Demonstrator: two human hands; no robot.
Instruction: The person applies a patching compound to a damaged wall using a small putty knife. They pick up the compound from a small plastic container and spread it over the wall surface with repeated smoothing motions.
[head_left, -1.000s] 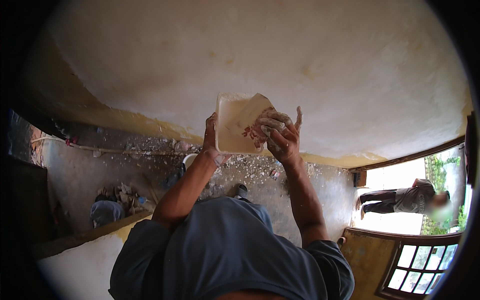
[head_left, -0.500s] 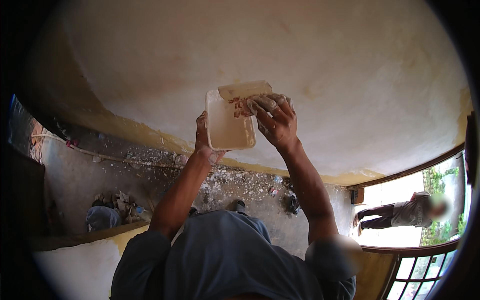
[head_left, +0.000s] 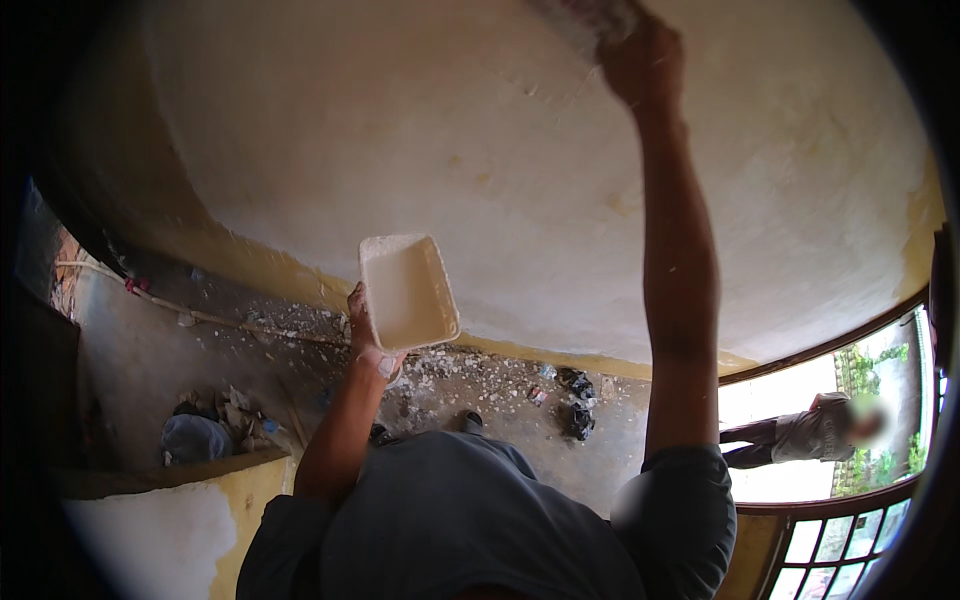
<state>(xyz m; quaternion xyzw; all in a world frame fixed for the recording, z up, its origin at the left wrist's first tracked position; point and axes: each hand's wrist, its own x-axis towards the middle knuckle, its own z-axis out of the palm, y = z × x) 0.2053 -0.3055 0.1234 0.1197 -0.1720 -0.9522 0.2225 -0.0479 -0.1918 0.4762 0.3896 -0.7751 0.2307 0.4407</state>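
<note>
1. Our right hand (head_left: 640, 60) is raised against the pale plastered wall (head_left: 300, 130); it is blurred, so we cannot tell how its fingers are set or what they hold.
2. Our left hand (head_left: 368, 335) has its fingers closed on the lower edge of a shallow cream plaster tray (head_left: 408, 290), held tilted in front of the wall.
3. The floor (head_left: 140, 350) below carries rubble along the wall's foot.
4. A person (head_left: 800, 440) stands at the open doorway, well apart.
</note>
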